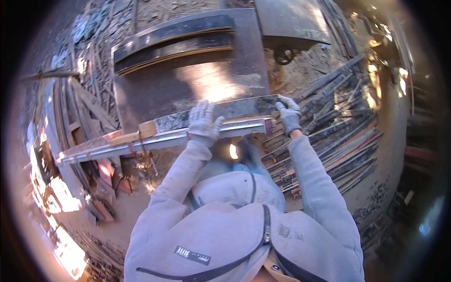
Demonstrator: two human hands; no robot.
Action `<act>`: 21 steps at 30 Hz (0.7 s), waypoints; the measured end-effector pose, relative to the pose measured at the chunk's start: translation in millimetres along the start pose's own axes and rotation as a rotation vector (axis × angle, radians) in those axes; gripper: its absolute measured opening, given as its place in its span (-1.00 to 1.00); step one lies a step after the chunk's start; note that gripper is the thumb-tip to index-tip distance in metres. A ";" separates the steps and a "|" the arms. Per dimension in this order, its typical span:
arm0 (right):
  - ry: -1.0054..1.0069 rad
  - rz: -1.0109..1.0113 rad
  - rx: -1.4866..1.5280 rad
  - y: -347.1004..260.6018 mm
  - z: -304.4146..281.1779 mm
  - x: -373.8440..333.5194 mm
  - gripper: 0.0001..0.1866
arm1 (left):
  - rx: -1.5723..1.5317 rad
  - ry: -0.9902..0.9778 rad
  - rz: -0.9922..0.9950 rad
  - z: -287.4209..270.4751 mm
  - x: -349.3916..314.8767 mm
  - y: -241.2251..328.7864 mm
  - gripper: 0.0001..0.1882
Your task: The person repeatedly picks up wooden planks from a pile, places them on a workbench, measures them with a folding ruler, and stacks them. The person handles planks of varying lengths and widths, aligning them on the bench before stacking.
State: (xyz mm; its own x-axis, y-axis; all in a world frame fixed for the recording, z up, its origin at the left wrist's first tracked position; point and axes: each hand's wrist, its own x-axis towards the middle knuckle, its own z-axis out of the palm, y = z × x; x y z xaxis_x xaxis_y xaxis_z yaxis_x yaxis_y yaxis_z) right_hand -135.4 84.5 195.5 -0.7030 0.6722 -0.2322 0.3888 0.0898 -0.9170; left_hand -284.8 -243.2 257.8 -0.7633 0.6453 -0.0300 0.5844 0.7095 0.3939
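Note:
In a pale work glove, my left hand (205,122) lies flat with its fingers stretched out on a dark, scuffed strip of board (239,107). At the strip's right end, the fingers and thumb of my gloved right hand (289,114) close on its corner. Along the strip's near side runs a long silver metal rail (244,126), fixed to a wooden beam that reaches out to the left. A short wooden block (147,129) sits by the strip's left end. Beneath and beyond lies a wide brown panel (155,91).
Dark cut strips (188,44) lie on the panel's far part. Another sheet (291,19) stands behind it, above a small wheel (283,55). Piled wood strips (338,141) cover the ground at right. Leaning planks (91,105) and scraps are at left.

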 end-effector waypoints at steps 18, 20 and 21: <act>-0.602 -0.540 -1.058 -76.5 82.6 -71.2 -0.17 | 0.182 -0.209 0.053 27.4 10.1 -21.1 -0.36; -0.719 -0.556 -1.312 -70.1 105.9 -69.7 -0.22 | 0.175 -0.162 0.077 30.7 12.7 -23.7 -0.38; -0.707 -0.554 -1.363 -65.4 116.8 -66.9 -0.19 | 0.144 -0.091 0.102 31.5 11.0 -24.4 -0.38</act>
State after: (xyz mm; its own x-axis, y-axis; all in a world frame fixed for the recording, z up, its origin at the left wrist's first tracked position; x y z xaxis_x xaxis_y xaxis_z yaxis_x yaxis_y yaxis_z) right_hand -183.4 -52.2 233.1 -0.8963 -0.0787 -0.4364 -0.0512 0.9959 -0.0744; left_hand -298.7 -244.5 218.9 -0.6736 0.7345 -0.0824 0.6960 0.6678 0.2639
